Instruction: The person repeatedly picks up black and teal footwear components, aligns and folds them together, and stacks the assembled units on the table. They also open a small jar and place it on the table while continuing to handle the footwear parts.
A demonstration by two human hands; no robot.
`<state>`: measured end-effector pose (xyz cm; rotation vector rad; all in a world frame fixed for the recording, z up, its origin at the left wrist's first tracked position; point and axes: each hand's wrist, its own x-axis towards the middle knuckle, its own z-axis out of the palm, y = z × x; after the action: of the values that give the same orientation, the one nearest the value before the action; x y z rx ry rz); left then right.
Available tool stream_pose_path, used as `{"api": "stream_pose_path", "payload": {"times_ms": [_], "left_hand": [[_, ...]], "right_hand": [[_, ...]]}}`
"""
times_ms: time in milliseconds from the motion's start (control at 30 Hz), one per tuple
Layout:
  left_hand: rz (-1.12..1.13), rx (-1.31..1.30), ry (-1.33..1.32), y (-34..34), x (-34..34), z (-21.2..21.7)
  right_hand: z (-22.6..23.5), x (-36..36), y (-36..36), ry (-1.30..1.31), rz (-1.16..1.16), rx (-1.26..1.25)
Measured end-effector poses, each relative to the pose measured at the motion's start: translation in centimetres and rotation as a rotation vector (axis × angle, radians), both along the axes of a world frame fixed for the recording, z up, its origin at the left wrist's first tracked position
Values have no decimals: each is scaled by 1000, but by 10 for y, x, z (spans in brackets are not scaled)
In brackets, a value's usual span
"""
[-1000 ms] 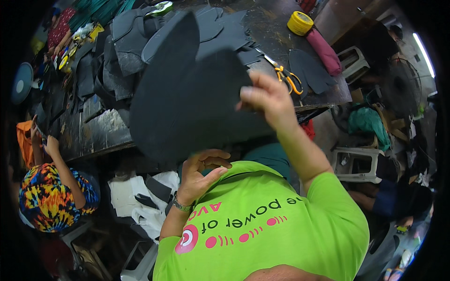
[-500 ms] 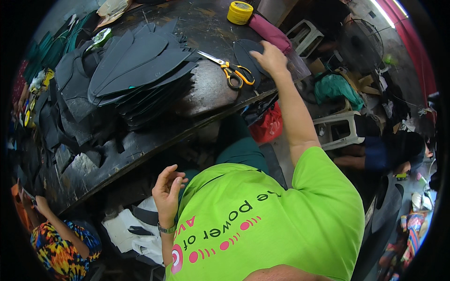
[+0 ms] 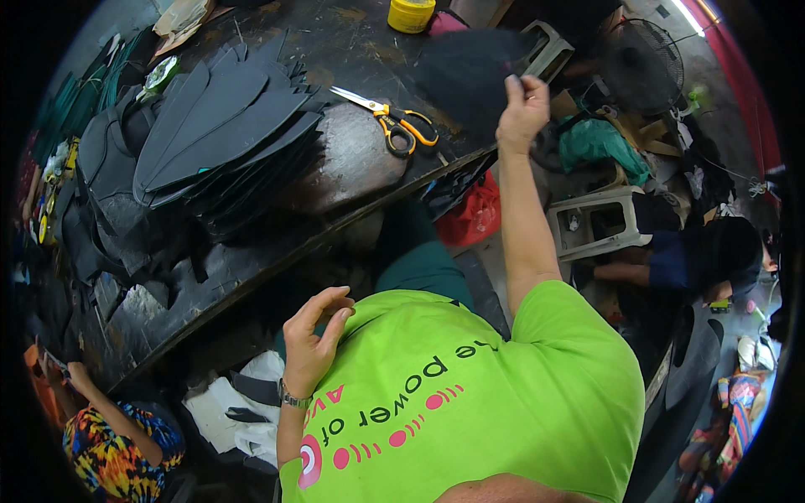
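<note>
My right hand (image 3: 524, 116) pinches the edge of a dark flat cut piece (image 3: 468, 74), lifted over the far right end of the table and smeared by motion. Near my waist, my left hand (image 3: 314, 337) hangs with its fingers loosely bent, thumb apart, and nothing in it. Scissors (image 3: 387, 122) with yellow and black handles lie slightly spread on the dark table (image 3: 319, 57), left of the lifted piece. Farther left rises a thick pile of black leaf-shaped cut pieces (image 3: 220, 126).
A yellow tub (image 3: 411, 13) stands at the table's far edge. Beyond the right end are a pale plastic stool (image 3: 597, 223), a green bag (image 3: 605, 149) and a fan (image 3: 641, 67). A red bag (image 3: 474, 211) hangs below the table edge. Another person (image 3: 122, 444) sits at lower left.
My right hand has raised the dark piece off the table and swung it up beside the tub. My left hand has shifted slightly, staying near my waist. The view has turned a little.
</note>
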<state>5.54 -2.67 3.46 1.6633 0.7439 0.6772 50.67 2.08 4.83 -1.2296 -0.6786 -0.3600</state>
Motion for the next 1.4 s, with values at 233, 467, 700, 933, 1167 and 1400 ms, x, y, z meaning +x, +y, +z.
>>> {"api": "stream_pose_path", "payload": {"times_ms": [233, 467, 700, 933, 1167, 1400], "left_hand": [[278, 73, -391, 5, -15, 30], [145, -422, -184, 44, -28, 16], [137, -769, -148, 57, -44, -1], [129, -752, -239, 54, -38, -5], [141, -874, -538, 51, -43, -22], [349, -752, -435, 45, -43, -23]], "right_hand": [[104, -113, -53, -114, 638, -236], [31, -220, -28, 66, 1271, -721], [0, -244, -24, 234, 1289, -745], [-3, -246, -29, 388, 1370, -763], [12, -241, -39, 410, 1431, -773], [21, -239, -48, 284, 1422, -741]]}}
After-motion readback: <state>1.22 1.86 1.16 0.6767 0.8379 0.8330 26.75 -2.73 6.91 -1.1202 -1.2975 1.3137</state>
